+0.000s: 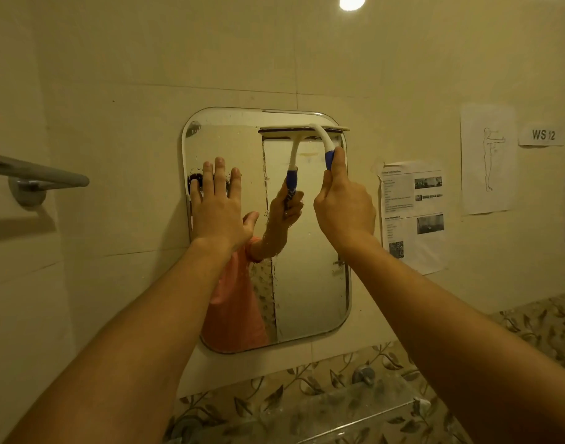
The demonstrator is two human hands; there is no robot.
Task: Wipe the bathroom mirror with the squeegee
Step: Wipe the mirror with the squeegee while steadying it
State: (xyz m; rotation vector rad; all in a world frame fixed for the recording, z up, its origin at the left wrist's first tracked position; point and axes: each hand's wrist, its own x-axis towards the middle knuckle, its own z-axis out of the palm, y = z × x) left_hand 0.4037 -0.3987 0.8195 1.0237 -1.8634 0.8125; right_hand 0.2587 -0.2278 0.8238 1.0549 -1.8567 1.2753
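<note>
Gripping the squeegee [319,136] at mirror [306,283] top, right hand [343,206] fingers closed; left hand [218,203] spread flat, papers [412,216] right.

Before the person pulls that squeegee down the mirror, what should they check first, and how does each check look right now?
1. Squeegee blade lies level along the top of the mirror: ok.
2. Right hand has a closed grip on the blue handle: ok.
3. Blade pressed flat against the glass along its whole length: cannot tell.
4. Left hand lies open and flat on the mirror's left side, out of the right-hand strip below the blade: ok.
5. Left part of the glass free of droplets: not ok; specks and drops show there, and the left hand covers part of it.
6. Blade's right end stays within the mirror's edge: not ok; it juts just past the frame.
</note>
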